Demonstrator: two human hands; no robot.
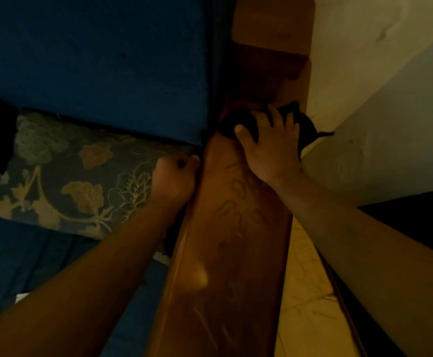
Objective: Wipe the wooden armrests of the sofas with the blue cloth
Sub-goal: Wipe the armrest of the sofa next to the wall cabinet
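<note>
A broad wooden armrest (pixel 230 240) with carved leaf marks runs from the bottom middle up to the sofa's back. At its far end my right hand (pixel 269 145) presses the dark blue cloth (pixel 303 124) down on the wood, fingers spread over it, and part of the cloth hangs off the right edge. My left hand (pixel 175 176) is curled into a fist at the armrest's left side, beside a floral cushion, and I cannot see anything in it.
The blue sofa back (pixel 94 60) and seat fill the left. A floral cushion (pixel 68 173) lies against the armrest. A pale wall (pixel 390 86) stands close on the right, with a strip of tiled floor (pixel 305 292) between it and the armrest.
</note>
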